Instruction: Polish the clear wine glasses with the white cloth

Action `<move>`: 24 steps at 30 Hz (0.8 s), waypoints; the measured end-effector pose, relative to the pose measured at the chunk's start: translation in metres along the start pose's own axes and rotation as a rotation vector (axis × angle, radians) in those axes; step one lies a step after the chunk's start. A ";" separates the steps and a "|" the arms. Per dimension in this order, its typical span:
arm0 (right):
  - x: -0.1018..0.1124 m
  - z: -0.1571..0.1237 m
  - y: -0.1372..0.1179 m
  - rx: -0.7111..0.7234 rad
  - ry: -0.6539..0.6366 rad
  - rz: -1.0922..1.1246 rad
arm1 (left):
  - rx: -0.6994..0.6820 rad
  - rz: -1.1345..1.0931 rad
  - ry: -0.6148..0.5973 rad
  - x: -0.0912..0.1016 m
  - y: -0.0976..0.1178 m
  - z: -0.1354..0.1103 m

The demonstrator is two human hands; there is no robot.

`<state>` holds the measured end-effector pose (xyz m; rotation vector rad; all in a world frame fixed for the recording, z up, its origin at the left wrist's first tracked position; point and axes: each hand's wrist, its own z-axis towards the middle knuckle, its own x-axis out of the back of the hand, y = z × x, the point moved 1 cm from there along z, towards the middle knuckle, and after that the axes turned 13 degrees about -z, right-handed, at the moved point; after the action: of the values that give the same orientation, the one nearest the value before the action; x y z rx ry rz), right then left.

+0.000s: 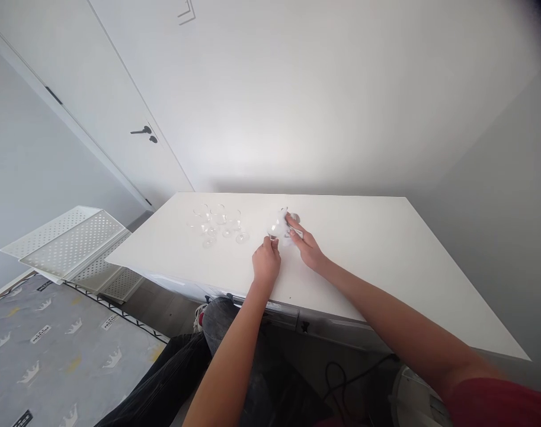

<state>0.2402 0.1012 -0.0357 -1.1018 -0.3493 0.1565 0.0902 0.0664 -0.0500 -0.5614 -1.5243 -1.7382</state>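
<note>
In the head view, here we are at a long white flat-topped table [368, 249], and both bare hands are at work near its middle. The left hand [266, 261] is closed, thumb and fingers pinched around the lower end of a clear stemmed drinking glass [274, 228], which sits just beyond the knuckles with its rounded bowl toward the far side. In from the right comes the right hand [309, 249], fingers curved and clamped on a soft white cloth [284, 218] bunched up against that bowl; how much of it goes inside the glass, I cannot tell. Over to the left on the tabletop stands a close cluster of clear stemmed glasses [217, 222], all on their feet, well apart from the hands and so transparent that some outlines overlap. Past the table rises a plain white wall [319, 101], and at the far left there's a white door [105, 101] with a black lever handle [141, 130]. Nearer on the left, white perforated panels [74, 243] lean beside the table, above a grey bedcover [52, 356] printed with white crowns. Down at the near edge, dark trousers [176, 367] show below the tabletop, a red sleeve [496, 403] fills the right corner, and a black cable [341, 379] loops in the shadow under the table.
</note>
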 end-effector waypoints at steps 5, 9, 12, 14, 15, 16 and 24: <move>0.015 0.011 0.000 0.396 -0.247 -0.480 | -0.052 0.098 -0.053 -0.005 -0.001 0.001; 0.021 0.018 0.003 0.429 -0.196 -0.654 | -0.177 0.185 -0.096 -0.008 -0.001 -0.001; 0.022 0.018 0.004 0.272 0.002 -0.615 | -0.273 0.193 -0.103 -0.010 0.000 -0.004; 0.026 0.018 0.005 0.112 0.096 -0.446 | -0.312 0.191 -0.121 -0.010 0.001 -0.006; 0.029 0.019 0.006 0.031 0.103 -0.333 | -0.324 0.191 -0.131 -0.010 0.002 -0.006; 0.032 0.020 0.006 -0.042 0.081 -0.218 | -0.330 0.192 -0.140 -0.009 0.002 -0.007; 0.050 0.024 0.011 -0.291 -0.098 0.345 | -0.375 0.131 -0.134 -0.004 0.001 -0.008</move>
<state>0.2790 0.1412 -0.0260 -1.4415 -0.2716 0.4786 0.0948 0.0592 -0.0541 -0.9612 -1.2207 -1.9250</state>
